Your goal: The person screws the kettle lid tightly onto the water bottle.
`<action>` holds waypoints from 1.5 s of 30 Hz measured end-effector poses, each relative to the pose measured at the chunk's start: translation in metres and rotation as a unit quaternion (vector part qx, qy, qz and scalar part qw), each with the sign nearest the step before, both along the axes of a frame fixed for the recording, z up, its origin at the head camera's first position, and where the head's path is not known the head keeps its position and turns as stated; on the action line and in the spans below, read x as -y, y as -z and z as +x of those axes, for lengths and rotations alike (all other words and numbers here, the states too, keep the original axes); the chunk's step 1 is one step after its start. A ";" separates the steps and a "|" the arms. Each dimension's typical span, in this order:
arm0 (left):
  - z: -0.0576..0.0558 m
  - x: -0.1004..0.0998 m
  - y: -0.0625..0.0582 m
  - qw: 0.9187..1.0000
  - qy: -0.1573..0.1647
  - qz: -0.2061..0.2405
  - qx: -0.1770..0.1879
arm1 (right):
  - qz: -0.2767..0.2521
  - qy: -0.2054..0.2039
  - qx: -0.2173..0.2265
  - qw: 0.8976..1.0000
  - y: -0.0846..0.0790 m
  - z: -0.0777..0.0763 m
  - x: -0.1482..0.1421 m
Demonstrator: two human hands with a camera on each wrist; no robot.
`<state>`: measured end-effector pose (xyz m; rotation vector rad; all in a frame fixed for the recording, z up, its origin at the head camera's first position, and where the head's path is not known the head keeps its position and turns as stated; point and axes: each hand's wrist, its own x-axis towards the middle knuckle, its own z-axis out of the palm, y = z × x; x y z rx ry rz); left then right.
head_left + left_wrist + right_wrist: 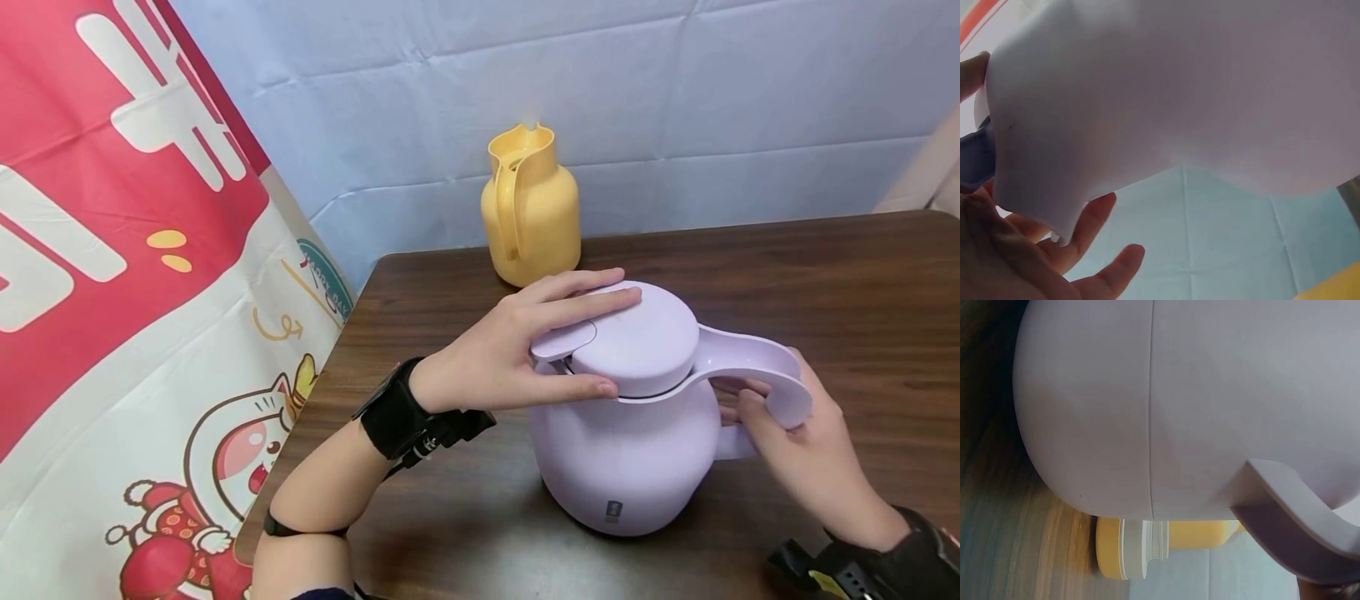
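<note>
Now: lilac round-bellied plastic-looking jug [622, 467] on brown wood-grain table [847, 283] | L hand [517, 346] spread on disc lid [648, 342], R hand [810, 454] clasping loop handle [750, 352] | prob. stiff, slick, heavy if full; grip there

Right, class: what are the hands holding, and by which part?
A lilac jug: the right hand grips its handle; the left hand rests on its lid.
</note>
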<state>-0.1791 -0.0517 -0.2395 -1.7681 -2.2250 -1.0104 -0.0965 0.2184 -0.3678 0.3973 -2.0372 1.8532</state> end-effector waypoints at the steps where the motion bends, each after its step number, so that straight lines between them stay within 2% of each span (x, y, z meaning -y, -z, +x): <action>1: 0.000 0.000 0.001 1.000 0.003 0.005 0.006 | 0.002 0.001 0.001 1.000 0.000 0.000 0.000; 7: -0.003 -0.003 0.004 0.998 0.020 0.041 0.041 | 0.008 0.005 0.003 1.000 0.000 0.001 -0.001; 10: -0.003 -0.003 0.006 0.998 0.013 0.048 0.049 | -0.004 -0.006 0.000 1.000 0.000 0.000 -0.001; 16: -0.001 -0.005 0.009 0.997 -0.001 0.051 0.061 | 0.004 -0.024 -0.012 1.000 -0.003 0.000 -0.001; 18: 0.000 -0.005 0.010 0.997 -0.007 0.050 0.055 | -0.012 -0.024 -0.012 1.000 -0.002 0.000 -0.001; 21: 0.001 -0.004 0.010 0.998 -0.024 0.047 0.027 | -0.042 -0.026 -0.014 0.999 0.000 0.000 0.000; 24: 0.003 -0.005 0.011 0.998 -0.043 0.051 0.005 | -0.047 -0.017 -0.011 0.999 0.001 0.000 0.001; 30: 0.005 -0.007 0.011 0.997 -0.054 0.060 -0.003 | 0.019 0.027 -0.009 0.999 -0.001 0.000 0.001; 33: 0.003 -0.006 0.010 0.997 -0.046 0.059 -0.002 | 0.034 0.035 -0.008 0.999 -0.002 0.000 0.001; 41: -0.009 -0.005 0.009 0.998 0.012 0.053 0.041 | 0.005 0.025 -0.007 1.000 -0.001 0.000 0.001; 45: -0.014 -0.005 0.007 0.998 0.020 0.040 0.047 | -0.012 0.006 -0.008 1.000 -0.001 0.000 0.001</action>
